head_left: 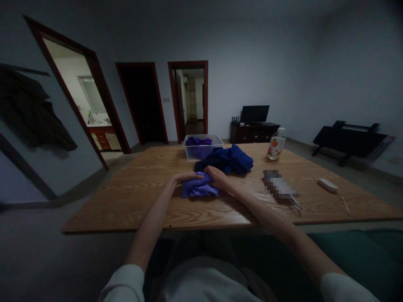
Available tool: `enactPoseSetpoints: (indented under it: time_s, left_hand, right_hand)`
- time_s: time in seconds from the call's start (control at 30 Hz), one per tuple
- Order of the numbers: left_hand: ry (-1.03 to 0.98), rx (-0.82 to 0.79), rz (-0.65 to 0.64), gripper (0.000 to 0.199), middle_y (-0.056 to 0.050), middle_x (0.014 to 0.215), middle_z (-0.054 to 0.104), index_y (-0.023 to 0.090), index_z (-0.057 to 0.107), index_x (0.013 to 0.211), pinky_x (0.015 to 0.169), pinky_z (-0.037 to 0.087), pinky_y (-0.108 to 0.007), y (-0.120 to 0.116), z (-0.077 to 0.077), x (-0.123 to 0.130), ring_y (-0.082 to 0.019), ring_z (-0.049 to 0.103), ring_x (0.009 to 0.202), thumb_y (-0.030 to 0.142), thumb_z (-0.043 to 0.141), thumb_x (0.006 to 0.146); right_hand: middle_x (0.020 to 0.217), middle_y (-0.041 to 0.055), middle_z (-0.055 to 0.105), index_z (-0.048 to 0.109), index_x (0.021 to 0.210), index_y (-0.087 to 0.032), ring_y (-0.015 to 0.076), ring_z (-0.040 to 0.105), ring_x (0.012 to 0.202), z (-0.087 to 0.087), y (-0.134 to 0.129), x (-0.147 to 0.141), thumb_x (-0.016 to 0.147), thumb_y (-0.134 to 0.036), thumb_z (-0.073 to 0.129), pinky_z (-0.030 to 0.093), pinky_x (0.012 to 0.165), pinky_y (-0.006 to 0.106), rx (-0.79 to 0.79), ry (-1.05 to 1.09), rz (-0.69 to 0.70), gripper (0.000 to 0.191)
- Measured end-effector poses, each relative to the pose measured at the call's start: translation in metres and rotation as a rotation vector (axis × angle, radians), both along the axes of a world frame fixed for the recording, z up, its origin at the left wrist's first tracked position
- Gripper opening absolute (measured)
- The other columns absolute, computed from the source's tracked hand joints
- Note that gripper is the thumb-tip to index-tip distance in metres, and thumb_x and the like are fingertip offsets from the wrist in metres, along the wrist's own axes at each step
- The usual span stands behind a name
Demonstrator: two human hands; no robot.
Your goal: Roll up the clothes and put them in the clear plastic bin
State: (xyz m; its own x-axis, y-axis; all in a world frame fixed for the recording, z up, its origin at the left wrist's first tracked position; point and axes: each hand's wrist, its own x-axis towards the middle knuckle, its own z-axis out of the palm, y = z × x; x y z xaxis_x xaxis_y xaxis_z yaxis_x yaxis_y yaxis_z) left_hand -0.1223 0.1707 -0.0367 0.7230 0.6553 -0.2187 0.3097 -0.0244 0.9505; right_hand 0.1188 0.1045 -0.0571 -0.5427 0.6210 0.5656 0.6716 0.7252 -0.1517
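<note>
A light purple cloth garment [199,189] with a gathered band lies crumpled on the wooden table [126,201] in front of me. My left hand [188,177] grips its upper left edge, the fingers pointing inward along the band. On the other side my right hand [216,177] has its fingers curled round the upper right part, and the fingertips are partly hidden. Just behind my right hand a heap of dark blue clothing [237,159] is bunched up. Beyond it stands a clear plastic bin [192,154] with dark purple cloth [199,141] inside.
At right on the table are a pump bottle [275,147], a blurred-out pouch or packet [279,185], a small white case [327,185] and a thin pale stick [345,205]. The table's front edge runs close to my body. A TV [255,113] stands by the far wall.
</note>
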Motion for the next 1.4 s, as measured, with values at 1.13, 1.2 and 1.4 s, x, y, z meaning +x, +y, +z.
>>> enactPoseSetpoints:
  time_s: [1.13,1.2,1.4]
  left_hand:
    - [-0.057,-0.089,-0.061,0.071,-0.009,0.117,0.075,0.021,0.068,0.122,0.093,0.056,-0.033,-0.007,0.009,-0.004,-0.024,0.070,0.102,0.055,0.092,0.065]
    - [-0.040,-0.223,-0.105,0.070,-0.011,0.114,0.076,0.020,0.067,0.122,0.091,0.057,-0.036,-0.008,0.008,-0.006,-0.026,0.072,0.099,0.062,0.086,0.070]
    - [-0.004,-0.203,-0.011,0.048,-0.011,0.100,0.076,0.016,0.069,0.116,0.080,0.057,-0.033,-0.010,0.007,-0.007,-0.022,0.070,0.082,0.054,0.071,0.088]
  right_hand:
    - [0.119,0.0097,0.064,0.052,0.127,-0.020,0.0247,0.067,0.104,0.005,-0.006,0.004,0.090,-0.028,0.073,0.048,0.078,0.028,0.085,-0.118,-0.102,0.044]
    - [0.122,0.0109,0.064,0.051,0.127,-0.020,0.0243,0.066,0.104,0.006,-0.007,0.005,0.091,-0.027,0.073,0.048,0.076,0.028,0.122,-0.134,-0.111,0.043]
    - [0.120,0.0120,0.063,0.051,0.125,-0.019,0.0245,0.066,0.103,0.008,-0.007,0.002,0.094,-0.029,0.068,0.050,0.078,0.030,0.109,-0.098,-0.098,0.036]
